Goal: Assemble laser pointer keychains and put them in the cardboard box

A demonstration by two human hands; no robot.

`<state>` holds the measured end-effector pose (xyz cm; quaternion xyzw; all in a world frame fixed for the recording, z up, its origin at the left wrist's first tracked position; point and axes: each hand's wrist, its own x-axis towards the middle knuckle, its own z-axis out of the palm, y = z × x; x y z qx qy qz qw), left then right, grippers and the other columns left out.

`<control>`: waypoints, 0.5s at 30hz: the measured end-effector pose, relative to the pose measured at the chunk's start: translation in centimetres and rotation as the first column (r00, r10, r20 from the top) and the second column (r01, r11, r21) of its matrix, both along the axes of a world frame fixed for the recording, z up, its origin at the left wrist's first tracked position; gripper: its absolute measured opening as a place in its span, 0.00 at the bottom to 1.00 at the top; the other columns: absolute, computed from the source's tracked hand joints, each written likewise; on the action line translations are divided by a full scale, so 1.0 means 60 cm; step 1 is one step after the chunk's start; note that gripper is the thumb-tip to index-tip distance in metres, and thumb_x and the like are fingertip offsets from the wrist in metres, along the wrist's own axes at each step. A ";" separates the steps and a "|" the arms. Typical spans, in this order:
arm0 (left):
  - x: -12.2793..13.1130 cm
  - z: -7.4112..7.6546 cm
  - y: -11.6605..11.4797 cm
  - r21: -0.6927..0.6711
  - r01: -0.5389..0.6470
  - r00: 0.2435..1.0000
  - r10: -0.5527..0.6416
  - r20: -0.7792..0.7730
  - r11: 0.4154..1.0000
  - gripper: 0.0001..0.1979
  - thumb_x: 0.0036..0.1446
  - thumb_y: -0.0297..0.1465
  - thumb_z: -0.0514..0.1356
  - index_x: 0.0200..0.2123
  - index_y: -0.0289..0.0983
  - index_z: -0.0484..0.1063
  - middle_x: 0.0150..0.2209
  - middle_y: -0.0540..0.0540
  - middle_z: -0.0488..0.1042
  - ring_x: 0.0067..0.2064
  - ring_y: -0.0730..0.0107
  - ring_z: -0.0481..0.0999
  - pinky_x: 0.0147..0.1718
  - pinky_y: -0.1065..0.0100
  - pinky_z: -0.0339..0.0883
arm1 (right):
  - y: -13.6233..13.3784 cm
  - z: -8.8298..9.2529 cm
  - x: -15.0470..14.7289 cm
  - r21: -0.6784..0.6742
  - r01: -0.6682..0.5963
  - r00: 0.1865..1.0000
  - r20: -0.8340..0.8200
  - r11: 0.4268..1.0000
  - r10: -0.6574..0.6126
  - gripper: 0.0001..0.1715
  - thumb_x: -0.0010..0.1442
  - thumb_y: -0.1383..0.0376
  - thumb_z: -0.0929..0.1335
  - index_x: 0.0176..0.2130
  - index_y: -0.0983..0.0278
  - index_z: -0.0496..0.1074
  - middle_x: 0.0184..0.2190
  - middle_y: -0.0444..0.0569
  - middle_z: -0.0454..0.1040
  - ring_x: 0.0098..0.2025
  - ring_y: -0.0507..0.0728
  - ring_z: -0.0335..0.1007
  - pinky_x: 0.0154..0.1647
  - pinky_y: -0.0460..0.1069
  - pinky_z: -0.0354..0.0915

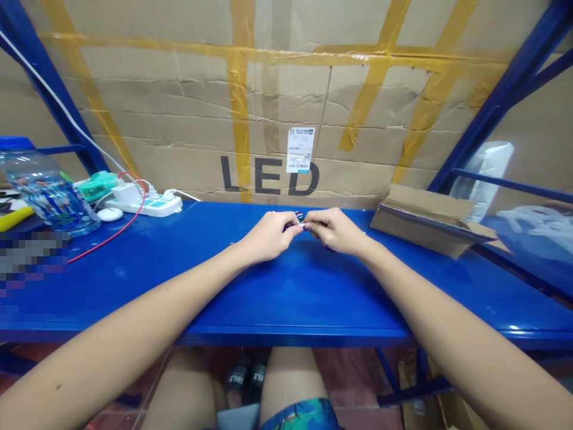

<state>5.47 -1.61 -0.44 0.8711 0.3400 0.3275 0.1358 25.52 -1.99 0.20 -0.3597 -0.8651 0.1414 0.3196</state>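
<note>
My left hand [278, 234] and my right hand [333, 230] meet above the blue tabletop [295, 286], fingertips almost touching. Between them is a small dark, shiny thing with white streaks [299, 216], mostly covered by the fingers; its kind cannot be made out. The left thumb and fingers pinch it. The right thumb and forefinger are closed at its right end, the other fingers curled in. A bit of something dark also shows under the right hand.
On the left stand a plastic bottle [54, 197] with a blue cap, a white power strip [163, 206] with plugs, a white computer mouse [110, 214] and a red cable [120, 218]. At right lies an open cardboard box [425, 218]. Taped cardboard [188, 119] marked LED forms the back.
</note>
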 end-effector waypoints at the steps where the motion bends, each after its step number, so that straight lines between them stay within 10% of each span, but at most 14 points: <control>1: -0.001 -0.003 0.001 0.045 0.003 1.000 -0.003 0.002 0.999 0.09 0.64 0.31 0.56 0.30 0.36 0.70 0.29 0.48 0.76 0.31 0.68 0.71 0.31 0.66 0.59 | 0.000 0.000 -0.001 -0.017 -0.001 1.000 -0.001 1.000 0.001 0.16 0.63 0.63 0.62 0.24 0.63 0.64 0.16 0.42 0.63 0.24 0.51 0.60 0.28 0.47 0.55; 8: -0.006 -0.017 0.005 0.255 0.077 0.995 -0.060 -0.074 0.964 0.04 0.64 0.26 0.54 0.35 0.37 0.67 0.37 0.44 0.75 0.39 0.64 0.73 0.38 0.64 0.64 | 0.000 -0.009 -0.009 -0.340 -0.048 0.986 -0.165 0.939 -0.010 0.15 0.62 0.58 0.63 0.27 0.62 0.63 0.15 0.39 0.60 0.16 0.51 0.59 0.20 0.47 0.55; 15: 0.008 -0.006 0.002 0.137 -0.033 0.995 0.046 -0.091 0.990 0.13 0.69 0.31 0.48 0.35 0.35 0.69 0.38 0.40 0.76 0.41 0.60 0.75 0.43 0.59 0.66 | -0.002 -0.004 -0.006 -0.091 0.046 0.992 -0.113 0.995 -0.057 0.18 0.63 0.60 0.64 0.24 0.63 0.63 0.17 0.42 0.62 0.23 0.51 0.59 0.27 0.47 0.54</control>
